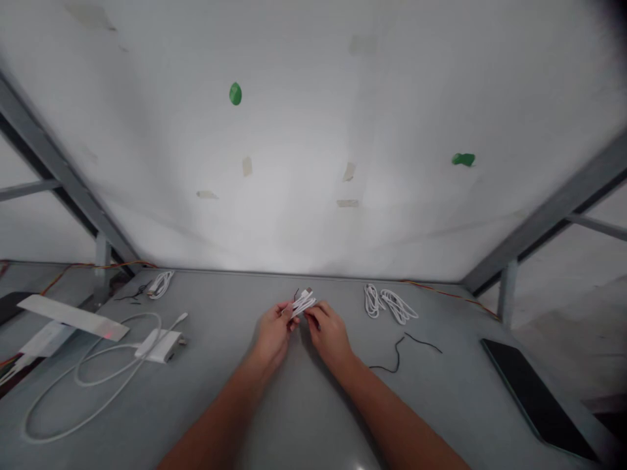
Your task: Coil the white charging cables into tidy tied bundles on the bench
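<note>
Between my two hands, just above the grey table, is a coiled white USB cable (304,302) with its metal plug pointing away from me. My left hand (274,331) is closed on the left side of the bundle, thumb on top. My right hand (329,329) pinches at the bundle's right edge; its fingertips are partly hidden, so I cannot tell whether it grips the cable or a tie. A short dark twist tie (296,294) sticks up by the left fingertips.
Two coiled white cables (386,305) and black ties (398,356) lie right of my hands, with a dark phone (536,398) farther right. To the left are a white charger (159,346) with a looped cord, a flat strip (73,316), and another coiled cable (160,284). A white wall (294,235) stands behind.
</note>
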`<state>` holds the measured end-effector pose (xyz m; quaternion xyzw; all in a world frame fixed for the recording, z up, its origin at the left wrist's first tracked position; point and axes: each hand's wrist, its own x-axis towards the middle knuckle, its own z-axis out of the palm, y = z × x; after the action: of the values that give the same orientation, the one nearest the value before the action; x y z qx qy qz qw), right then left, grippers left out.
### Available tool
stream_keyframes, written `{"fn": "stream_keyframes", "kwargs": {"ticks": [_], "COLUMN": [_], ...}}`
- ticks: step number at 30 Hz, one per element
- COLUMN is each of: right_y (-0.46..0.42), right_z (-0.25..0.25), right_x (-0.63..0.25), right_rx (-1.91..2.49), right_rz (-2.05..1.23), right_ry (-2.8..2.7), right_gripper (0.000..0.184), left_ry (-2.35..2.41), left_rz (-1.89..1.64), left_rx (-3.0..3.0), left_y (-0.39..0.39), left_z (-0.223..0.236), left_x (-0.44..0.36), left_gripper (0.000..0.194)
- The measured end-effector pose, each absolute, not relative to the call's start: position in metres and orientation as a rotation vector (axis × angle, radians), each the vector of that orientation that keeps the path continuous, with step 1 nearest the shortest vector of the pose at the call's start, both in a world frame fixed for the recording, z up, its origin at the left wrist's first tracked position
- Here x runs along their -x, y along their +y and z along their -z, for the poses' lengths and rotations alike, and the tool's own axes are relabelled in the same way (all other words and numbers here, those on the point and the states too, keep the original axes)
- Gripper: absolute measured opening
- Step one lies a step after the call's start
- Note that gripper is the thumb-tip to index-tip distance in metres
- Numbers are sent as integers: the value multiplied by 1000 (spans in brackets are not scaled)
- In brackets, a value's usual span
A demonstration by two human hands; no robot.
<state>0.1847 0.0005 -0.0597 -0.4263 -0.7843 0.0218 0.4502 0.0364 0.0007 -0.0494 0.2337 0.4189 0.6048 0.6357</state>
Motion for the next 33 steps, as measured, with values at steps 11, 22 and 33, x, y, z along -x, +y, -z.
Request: {"fn": "stream_keyframes", "kwargs": {"ticks": [11, 22, 33], "right_y": [-9, -10, -7], "right_z": [44, 49, 60], "right_x": [-183, -181, -183], "right_rx": [876, 890, 1116], "right_rz": [76, -59, -2], "right_ry": [-2062, -1997, -2062], "right_gripper": [23, 33, 36], "left_ry": [1399, 1553, 1486], "left_rz": [-1247, -1122, -1166], "left_rx": [-1088, -1778, -1569], "left_y": [-2, -20, -29], "left_z": [43, 37, 31], "left_x": [-33, -41, -46], "left_gripper": [28, 30, 26]}}
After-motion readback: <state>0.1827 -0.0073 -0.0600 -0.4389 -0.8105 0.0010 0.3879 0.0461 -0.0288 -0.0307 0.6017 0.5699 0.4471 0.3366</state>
